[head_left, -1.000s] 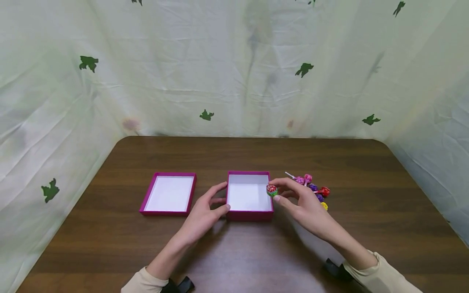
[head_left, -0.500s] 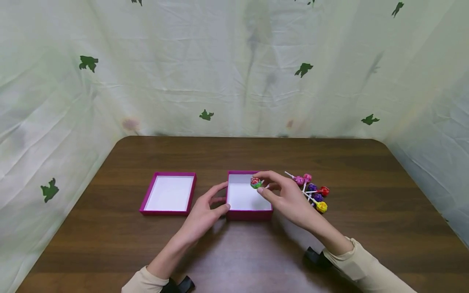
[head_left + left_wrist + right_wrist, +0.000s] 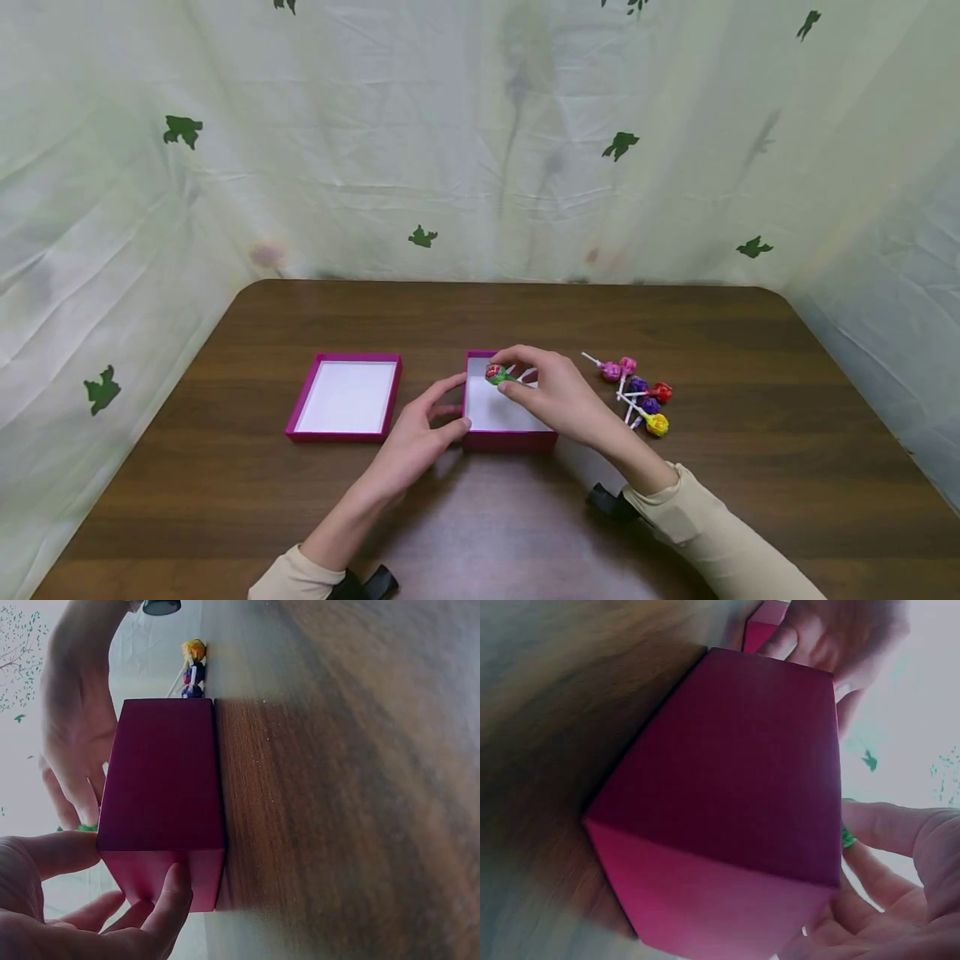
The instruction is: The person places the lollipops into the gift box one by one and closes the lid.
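Head view: a red-and-green wrapped lollipop on a white stick [image 3: 496,374] is being pinched between thumb and fingertips of the right hand [image 3: 558,398], and it is now being held over the far left part of the open magenta cardboard box with a white lining [image 3: 507,440]. A second ago it was being held at the box's right rim, and half a second ago over the box's far right part, so it is being carried leftward across the opening; it is judged to be close to being set inside, though it is not yet being released. The left hand [image 3: 417,438] is being kept where it was, thumb and fingers curled around the box's near left corner, steadying it on the dark brown wooden desk [image 3: 480,533].

Just right of the box, a small cluster of wrapped lollipops in pink, purple, red and yellow [image 3: 637,393] is lying apart from the hand. To the left, well apart, a shallow magenta lid with a white inside [image 3: 345,397] is lying open side up. Bare desk is being left far of the box and near the person; the desk's edges are being bounded by a pale cloth backdrop with green leaf shapes [image 3: 480,142].
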Action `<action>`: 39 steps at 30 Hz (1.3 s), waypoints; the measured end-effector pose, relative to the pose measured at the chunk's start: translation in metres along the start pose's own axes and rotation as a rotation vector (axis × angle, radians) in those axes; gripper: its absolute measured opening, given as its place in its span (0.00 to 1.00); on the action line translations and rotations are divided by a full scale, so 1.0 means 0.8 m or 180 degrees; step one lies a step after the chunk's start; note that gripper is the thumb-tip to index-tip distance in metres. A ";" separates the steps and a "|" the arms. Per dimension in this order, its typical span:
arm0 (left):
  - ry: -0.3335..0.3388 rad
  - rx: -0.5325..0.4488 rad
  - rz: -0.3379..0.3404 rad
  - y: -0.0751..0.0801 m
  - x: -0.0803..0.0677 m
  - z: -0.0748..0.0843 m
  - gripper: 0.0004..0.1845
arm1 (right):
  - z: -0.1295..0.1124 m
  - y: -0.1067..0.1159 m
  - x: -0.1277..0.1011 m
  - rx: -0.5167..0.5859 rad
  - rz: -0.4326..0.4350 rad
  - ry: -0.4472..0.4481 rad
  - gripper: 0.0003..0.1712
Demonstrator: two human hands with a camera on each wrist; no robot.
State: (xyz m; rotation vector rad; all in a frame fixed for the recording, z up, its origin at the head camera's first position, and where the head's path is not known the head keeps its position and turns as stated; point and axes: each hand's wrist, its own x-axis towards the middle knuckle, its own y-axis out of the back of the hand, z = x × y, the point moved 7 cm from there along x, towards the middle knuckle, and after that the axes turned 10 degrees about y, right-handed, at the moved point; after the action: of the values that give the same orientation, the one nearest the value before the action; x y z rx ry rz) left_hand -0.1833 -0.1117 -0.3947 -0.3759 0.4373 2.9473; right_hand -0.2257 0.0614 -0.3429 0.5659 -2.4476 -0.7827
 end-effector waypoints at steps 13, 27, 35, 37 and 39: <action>0.0054 -0.0160 -0.0056 0.001 0.000 -0.002 0.30 | 0.014 -0.028 0.027 -0.0361 -0.0397 -0.0329 0.13; 0.0097 -0.0229 -0.0115 0.000 0.002 -0.003 0.30 | 0.035 -0.054 0.041 -0.0794 -0.0497 -0.0451 0.12; 0.0104 -0.0227 -0.0131 0.002 0.002 -0.003 0.31 | 0.036 -0.054 0.045 -0.0764 -0.0384 -0.0413 0.11; 0.0124 -0.0235 -0.0124 0.003 0.002 -0.004 0.31 | 0.036 -0.055 0.045 -0.0751 -0.0394 -0.0411 0.11; 0.0150 -0.0261 -0.0124 0.003 0.003 -0.005 0.30 | 0.037 -0.055 0.044 -0.0746 -0.0411 -0.0428 0.11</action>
State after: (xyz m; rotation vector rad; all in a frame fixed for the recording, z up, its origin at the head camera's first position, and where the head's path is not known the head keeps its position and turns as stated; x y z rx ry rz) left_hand -0.1848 -0.1146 -0.3982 -0.4591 0.3118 2.9303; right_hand -0.2603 0.0222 -0.3793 0.6023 -2.4102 -1.1765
